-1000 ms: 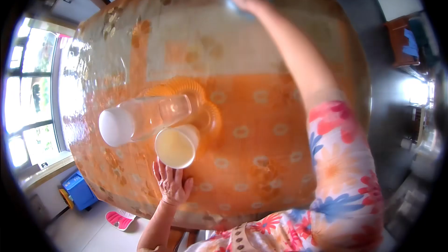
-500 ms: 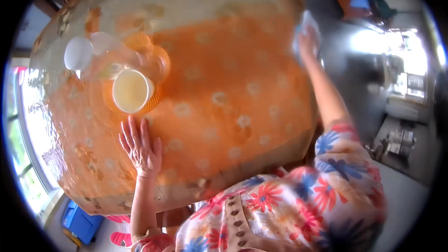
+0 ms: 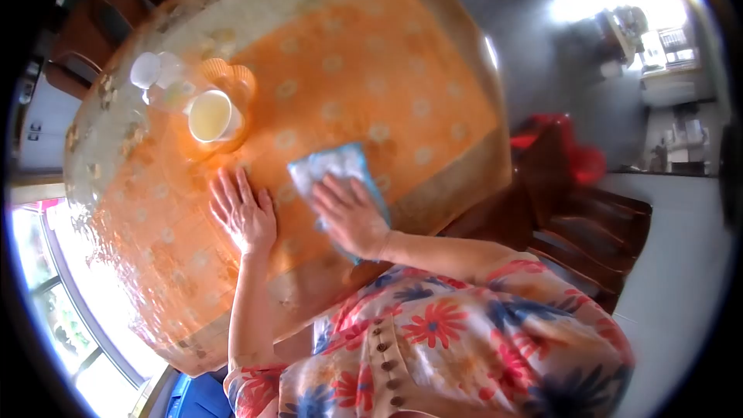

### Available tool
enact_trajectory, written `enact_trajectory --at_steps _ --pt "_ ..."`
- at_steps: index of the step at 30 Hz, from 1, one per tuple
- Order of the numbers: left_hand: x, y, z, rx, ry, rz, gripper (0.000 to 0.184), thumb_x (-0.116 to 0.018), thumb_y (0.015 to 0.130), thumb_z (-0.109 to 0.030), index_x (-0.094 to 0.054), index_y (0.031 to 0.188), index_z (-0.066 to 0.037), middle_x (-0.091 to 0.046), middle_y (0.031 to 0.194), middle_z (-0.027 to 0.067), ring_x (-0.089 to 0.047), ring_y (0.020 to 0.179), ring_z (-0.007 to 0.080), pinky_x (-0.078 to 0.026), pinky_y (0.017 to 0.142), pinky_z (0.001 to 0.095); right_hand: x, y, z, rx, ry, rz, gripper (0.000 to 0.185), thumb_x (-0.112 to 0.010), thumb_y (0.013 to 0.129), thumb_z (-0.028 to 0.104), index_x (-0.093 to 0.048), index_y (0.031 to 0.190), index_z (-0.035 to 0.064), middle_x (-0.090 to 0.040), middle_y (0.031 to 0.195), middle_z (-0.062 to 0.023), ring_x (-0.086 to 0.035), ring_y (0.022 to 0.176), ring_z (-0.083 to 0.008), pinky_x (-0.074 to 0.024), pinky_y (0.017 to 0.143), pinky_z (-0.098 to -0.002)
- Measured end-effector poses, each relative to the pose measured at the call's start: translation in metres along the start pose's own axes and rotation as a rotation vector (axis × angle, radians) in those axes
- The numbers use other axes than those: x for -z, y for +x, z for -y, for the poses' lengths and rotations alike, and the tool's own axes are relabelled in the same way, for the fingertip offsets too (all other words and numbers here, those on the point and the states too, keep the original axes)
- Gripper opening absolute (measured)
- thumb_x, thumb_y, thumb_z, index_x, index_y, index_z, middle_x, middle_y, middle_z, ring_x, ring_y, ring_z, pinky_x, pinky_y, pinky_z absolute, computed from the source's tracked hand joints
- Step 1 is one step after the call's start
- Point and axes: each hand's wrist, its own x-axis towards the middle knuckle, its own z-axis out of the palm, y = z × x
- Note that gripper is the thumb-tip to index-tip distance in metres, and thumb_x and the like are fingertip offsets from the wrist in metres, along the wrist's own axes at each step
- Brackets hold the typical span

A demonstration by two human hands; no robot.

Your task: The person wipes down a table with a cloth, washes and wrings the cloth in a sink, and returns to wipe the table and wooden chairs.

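- The left hand (image 3: 248,222) stayed spread flat on the tablecloth (image 3: 418,131).
- The right hand (image 3: 350,219) came nearer from the right edge, flat on the blue-edged cloth (image 3: 334,164).

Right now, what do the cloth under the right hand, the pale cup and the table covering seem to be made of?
Cloth: likely soft fabric, matte, its mottled face showing no shine.
Cup: smooth and opaque; plastic or coated paper, the look leaves it open.
Table covering: probably glossy plastic, given the bright, rippled glare.
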Motion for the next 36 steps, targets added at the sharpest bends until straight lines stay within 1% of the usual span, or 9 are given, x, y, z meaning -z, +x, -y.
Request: enact_trajectory --at_steps 5,10,17,20,23,27,32,33,36 --pt "-0.002 -0.001 0.001 0.0 0.008 -0.012 0.055 -0.044 0.091 -0.035 -0.034 0.14 -0.011 -0.02 0.15 0.0153 -0.016 0.137 0.0366 -0.013 0.109 0.0528 -0.025 0.004 0.009 -0.011 0.566 -0.051 0.043 -0.054 0.089 0.019 -0.045 0.131 0.0089 -0.047 0.133 -0.0088 -0.031 0.133 -0.0268 -0.0123 0.111 -0.0493" --pt "-0.003 -0.002 0.001 0.02 0.023 0.005 0.057 -0.044 0.09 -0.038 -0.035 0.139 -0.012 -0.023 0.149 0.015 -0.017 0.137 0.036 -0.013 0.109 0.0522 0.067 0.007 -0.054 -0.44 2.118 0.082 0.042 -0.054 0.089 0.018 -0.049 0.129 0.006 -0.056 0.119 -0.0045 -0.052 0.107 -0.0159 -0.0408 0.094 -0.0313" --pt "-0.001 -0.002 -0.001 -0.004 0.022 -0.054 0.054 -0.046 0.09 -0.036 -0.037 0.138 -0.013 -0.025 0.148 0.015 -0.022 0.135 0.0373 -0.017 0.107 0.0532 0.118 -0.074 -0.142 -0.578 0.954 -0.221 0.043 -0.062 0.081 0.013 -0.055 0.123 0.006 -0.054 0.127 -0.0089 -0.048 0.119 -0.0182 -0.0387 0.098 -0.0333" --pt "-0.007 -0.001 0.001 -0.018 0.037 -0.086 0.054 -0.046 0.091 -0.037 -0.038 0.138 -0.013 -0.026 0.147 0.0149 -0.022 0.135 0.0378 -0.018 0.106 0.0535 0.106 -0.042 -0.116 -0.025 0.263 -0.171 0.032 -0.067 0.078 0.016 -0.062 0.109 0.013 -0.058 0.119 -0.003 -0.05 0.115 -0.0205 -0.0398 0.097 -0.0365" --pt "-0.006 -0.004 0.003 -0.021 0.042 -0.082 0.053 -0.045 0.091 -0.037 -0.038 0.138 -0.013 -0.027 0.147 0.0147 -0.023 0.135 0.0375 -0.019 0.106 0.0534 0.09 -0.052 -0.111 -0.025 -0.083 -0.071 0.029 -0.067 0.076 0.016 -0.063 0.105 0.0141 -0.057 0.112 -0.0012 -0.053 0.105 -0.0239 -0.0434 0.092 -0.0386" --pt "-0.003 -0.002 -0.001 -0.019 0.03 -0.085 0.053 -0.045 0.091 -0.037 -0.038 0.138 -0.013 -0.027 0.147 0.0144 -0.024 0.135 0.0367 -0.02 0.106 0.0533 0.088 -0.1 -0.104 -0.223 0.0 0.057 0.021 -0.068 0.076 0.015 -0.065 0.096 0.0131 -0.057 0.094 -0.0026 -0.056 0.094 -0.0231 -0.0481 0.083 -0.0357" --pt "0.002 -0.001 -0.003 -0.027 0.019 -0.077 0.053 -0.046 0.091 -0.035 -0.037 0.138 -0.013 -0.026 0.147 0.0142 -0.023 0.135 0.0367 -0.02 0.106 0.0533 0.1 -0.06 -0.075 0.087 -0.13 -0.04 0.053 -0.075 0.071 0.028 -0.056 0.119 0.0167 -0.045 0.131 -0.0096 -0.04 0.122 -0.0324 -0.0345 0.096 -0.0524" --pt "0.001 -0.001 -0.003 -0.022 0.029 -0.073 0.053 -0.046 0.091 -0.035 -0.036 0.138 -0.013 -0.026 0.147 0.0143 -0.023 0.135 0.0366 -0.02 0.106 0.0532 0.067 -0.063 -0.082 0.078 -0.021 0.081 0.073 -0.07 0.073 0.045 -0.041 0.135 0.0203 -0.021 0.149 -0.0092 -0.012 0.138 -0.0361 -0.0162 0.101 -0.0642" --pt "-0.004 0.0 -0.002 0.001 0.042 -0.054 0.054 -0.047 0.09 -0.033 -0.036 0.139 -0.014 -0.026 0.148 0.0143 -0.021 0.136 0.0362 -0.018 0.107 0.0525 0.044 -0.027 -0.111 0.071 -0.144 0.086 0.068 -0.053 0.082 0.055 -0.035 0.139 0.0216 -0.017 0.151 -0.0093 -0.009 0.14 -0.0344 -0.0073 0.106 -0.0633"
